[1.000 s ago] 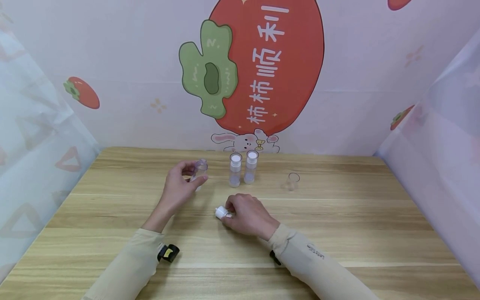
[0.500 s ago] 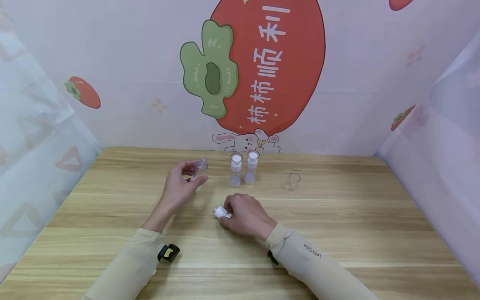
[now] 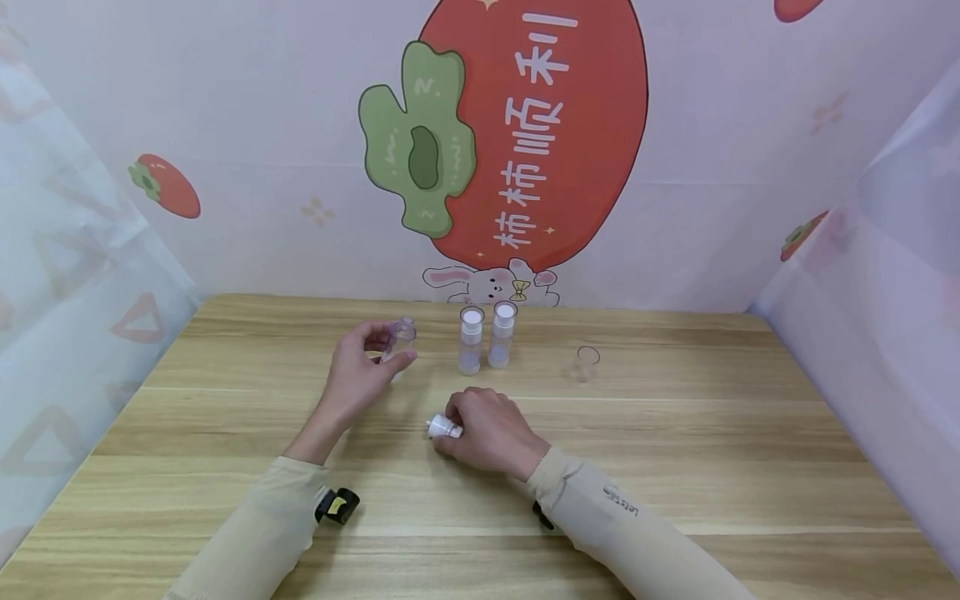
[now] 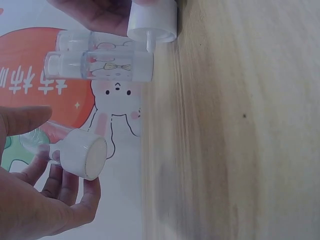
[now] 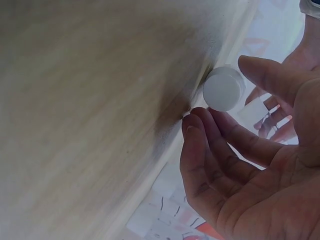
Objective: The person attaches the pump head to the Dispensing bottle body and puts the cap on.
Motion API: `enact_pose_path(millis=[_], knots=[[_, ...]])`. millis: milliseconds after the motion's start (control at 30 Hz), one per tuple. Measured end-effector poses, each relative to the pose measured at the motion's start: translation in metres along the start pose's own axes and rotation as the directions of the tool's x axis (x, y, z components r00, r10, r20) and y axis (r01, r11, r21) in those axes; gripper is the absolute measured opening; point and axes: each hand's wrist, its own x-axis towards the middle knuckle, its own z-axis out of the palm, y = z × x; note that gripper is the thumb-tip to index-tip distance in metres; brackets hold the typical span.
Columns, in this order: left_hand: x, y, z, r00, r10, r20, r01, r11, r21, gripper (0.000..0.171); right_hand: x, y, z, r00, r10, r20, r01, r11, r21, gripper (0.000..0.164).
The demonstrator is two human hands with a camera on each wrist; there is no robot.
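Observation:
My left hand (image 3: 365,358) holds a clear bottle (image 3: 402,335) between thumb and fingers, its bare neck upward. In the left wrist view the bottle's white base (image 4: 86,154) faces the camera. My right hand (image 3: 491,429) pinches a white pump head (image 3: 441,427) low over the table, lying sideways with its thin stem pointing left. In the right wrist view, the round white end of the pump head (image 5: 222,92) shows between thumb and fingertips. Whether it touches the table I cannot tell.
Two clear bottles with white pumps, a left one (image 3: 470,342) and a right one (image 3: 502,335), stand upright behind the hands. A small clear cap (image 3: 585,367) is on the wooden table (image 3: 712,433) to their right. A printed cloth (image 3: 300,125) hangs behind the table.
My right hand has shifted slightly left with the pump head, and more of the pump head shows past the fingers. The left hand and its bottle have stayed put.

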Motion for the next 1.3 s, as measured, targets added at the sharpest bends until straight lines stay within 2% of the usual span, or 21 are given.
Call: enact_pose_path(millis=[500,867,1100,1300], knots=[[-0.001,0.000,0.000,1.000,0.010,0.014,-0.010,1.000,0.009,0.045,-0.008,0.007,-0.010,1.000,0.007,-0.022,-0.006,0.998,0.065,0.016],[-0.003,0.004,0.003,0.998,0.061,0.025,-0.061,0.998,0.016,0.044,-0.023,0.017,-0.026,0.997,-0.006,-0.079,0.021,0.982,0.189,0.016],[-0.005,0.008,0.005,0.991,0.130,0.037,-0.132,0.990,0.049,0.044,-0.032,0.025,-0.034,0.995,0.000,-0.104,0.029,0.960,0.277,0.018],[-0.009,0.011,0.007,0.978,0.198,0.062,-0.202,0.975,0.088,0.042,-0.039,0.033,-0.043,0.990,0.021,-0.140,0.035,0.921,0.388,0.024]])
